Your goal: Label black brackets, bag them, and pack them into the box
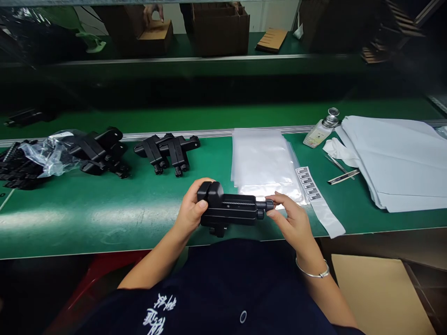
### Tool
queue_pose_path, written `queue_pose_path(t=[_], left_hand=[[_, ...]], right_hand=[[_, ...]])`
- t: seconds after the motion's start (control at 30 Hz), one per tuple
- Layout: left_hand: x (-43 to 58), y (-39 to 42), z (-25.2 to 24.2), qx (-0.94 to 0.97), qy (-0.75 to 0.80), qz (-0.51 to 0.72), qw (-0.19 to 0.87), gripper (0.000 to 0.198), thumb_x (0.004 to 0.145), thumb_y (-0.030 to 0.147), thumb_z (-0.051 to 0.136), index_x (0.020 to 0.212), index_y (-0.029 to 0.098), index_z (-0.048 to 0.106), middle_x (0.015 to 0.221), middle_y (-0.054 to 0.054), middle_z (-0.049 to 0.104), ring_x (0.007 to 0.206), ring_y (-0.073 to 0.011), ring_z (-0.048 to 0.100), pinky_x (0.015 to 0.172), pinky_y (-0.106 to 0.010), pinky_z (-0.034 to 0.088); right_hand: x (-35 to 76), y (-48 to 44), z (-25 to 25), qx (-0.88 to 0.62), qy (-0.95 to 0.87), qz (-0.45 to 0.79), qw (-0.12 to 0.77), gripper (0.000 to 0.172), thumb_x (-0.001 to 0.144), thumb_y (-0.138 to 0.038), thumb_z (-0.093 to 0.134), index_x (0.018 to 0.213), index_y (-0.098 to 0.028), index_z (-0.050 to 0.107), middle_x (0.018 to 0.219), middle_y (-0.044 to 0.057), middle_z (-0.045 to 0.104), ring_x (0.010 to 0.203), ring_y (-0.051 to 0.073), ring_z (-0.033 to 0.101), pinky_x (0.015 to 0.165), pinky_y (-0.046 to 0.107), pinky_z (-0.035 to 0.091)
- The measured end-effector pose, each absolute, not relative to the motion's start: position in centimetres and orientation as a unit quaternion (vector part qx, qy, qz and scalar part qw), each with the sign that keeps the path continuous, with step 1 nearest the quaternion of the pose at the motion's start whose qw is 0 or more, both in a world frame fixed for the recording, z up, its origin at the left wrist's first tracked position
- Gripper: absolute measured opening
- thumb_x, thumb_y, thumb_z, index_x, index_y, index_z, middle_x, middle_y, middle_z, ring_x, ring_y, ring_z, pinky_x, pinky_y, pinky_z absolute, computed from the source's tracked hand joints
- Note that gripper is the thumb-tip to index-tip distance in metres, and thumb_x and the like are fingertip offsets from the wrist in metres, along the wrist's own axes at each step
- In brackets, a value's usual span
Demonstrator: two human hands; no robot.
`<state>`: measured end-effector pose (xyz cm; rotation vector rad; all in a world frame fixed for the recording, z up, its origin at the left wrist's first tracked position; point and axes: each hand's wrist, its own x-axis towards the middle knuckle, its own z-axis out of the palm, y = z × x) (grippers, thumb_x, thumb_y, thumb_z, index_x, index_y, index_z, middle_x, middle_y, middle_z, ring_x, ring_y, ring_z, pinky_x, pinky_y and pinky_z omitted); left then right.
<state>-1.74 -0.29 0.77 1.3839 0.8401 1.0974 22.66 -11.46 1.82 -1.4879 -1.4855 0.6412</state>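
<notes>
A black clamp-like device (230, 208) with a long ribbed body and a knob on its right end is held level above the front of the green bench. My left hand (192, 209) wraps around its left end, thumb in front. With thumb and fingers, my right hand (291, 218) pinches the small knob (269, 205) at the other end. Just behind the device lies a stack of clear plastic bags (260, 158). A strip of printed labels (309, 184) lies to the right of the bags, partly over their edge.
Similar black devices (169, 151) lie at the left, with more near a crumpled plastic bag (52, 153). On the right are a small bottle (319, 132), tweezers (344, 177) and white sheets (401, 158). Behind the bench, a co-worker's hand (152, 13) touches a cardboard box (157, 35).
</notes>
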Motion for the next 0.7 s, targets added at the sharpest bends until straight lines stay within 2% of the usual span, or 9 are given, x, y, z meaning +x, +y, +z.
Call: queue_pose_path(t=[0.17,0.33,0.53,0.7], left_hand=[[-1.95,-0.35,0.75,0.596,0.351,0.464,0.554,0.056,0.072,0.066,0.070,0.104,0.020,0.066,0.097,-0.007,0.064,0.078,-0.0199,0.059,0.068,-0.031,0.050],[-1.97,-0.24,0.93,0.586,0.371,0.448,0.564,0.053,0.075,0.064,0.068,0.105,0.020,0.066,0.096,-0.007,0.063,0.080,-0.0197,0.058,0.067,-0.030,0.049],[-1.96,0.15,0.97,0.546,0.409,0.420,0.599,0.052,0.075,0.063,0.069,0.104,0.020,0.065,0.095,-0.006,0.063,0.074,-0.0174,0.055,0.063,-0.027,0.047],[-1.99,0.15,0.92,0.519,0.421,0.421,0.613,0.052,0.073,0.062,0.071,0.102,0.019,0.066,0.092,-0.004,0.063,0.073,-0.0164,0.055,0.062,-0.026,0.046]], right_hand=[[22.64,-11.45,1.98,-0.608,-0.597,0.265,0.451,0.031,0.097,-0.052,0.054,0.106,-0.025,0.068,0.084,0.003,0.067,0.083,0.022,0.066,0.096,0.045,0.054],[22.61,-11.27,2.14,-0.611,-0.587,0.286,0.448,0.030,0.096,-0.050,0.056,0.106,-0.024,0.067,0.088,0.004,0.067,0.084,0.022,0.066,0.077,0.037,0.058],[22.39,-10.63,2.24,-0.620,-0.586,0.289,0.434,0.025,0.094,-0.042,0.061,0.111,-0.023,0.066,0.096,0.007,0.069,0.091,0.023,0.067,0.053,0.028,0.053],[22.11,-10.47,2.00,-0.620,-0.592,0.280,0.432,0.024,0.094,-0.040,0.061,0.111,-0.024,0.066,0.097,0.007,0.069,0.092,0.024,0.067,0.052,0.028,0.054]])
